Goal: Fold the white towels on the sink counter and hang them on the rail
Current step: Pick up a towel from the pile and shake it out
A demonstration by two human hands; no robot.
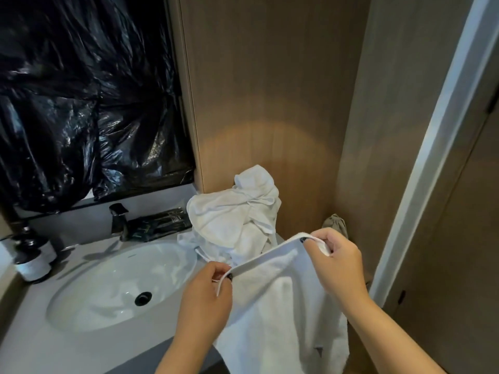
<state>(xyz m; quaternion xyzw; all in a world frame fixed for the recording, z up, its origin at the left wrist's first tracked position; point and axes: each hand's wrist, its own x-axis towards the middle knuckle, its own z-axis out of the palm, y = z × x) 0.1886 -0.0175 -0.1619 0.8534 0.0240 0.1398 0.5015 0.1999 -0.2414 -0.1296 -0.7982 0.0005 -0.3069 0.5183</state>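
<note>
Here the left hand [206,290] and the right hand [339,261] each pinch a top corner of a white towel [280,306], fingers curled on its hem. The top edge slants up to the right, and the towel's length hangs down past the counter [35,344] edge. More crumpled towels [237,217] are heaped beside the sink [116,282], against a wooden wall [270,103].
</note>
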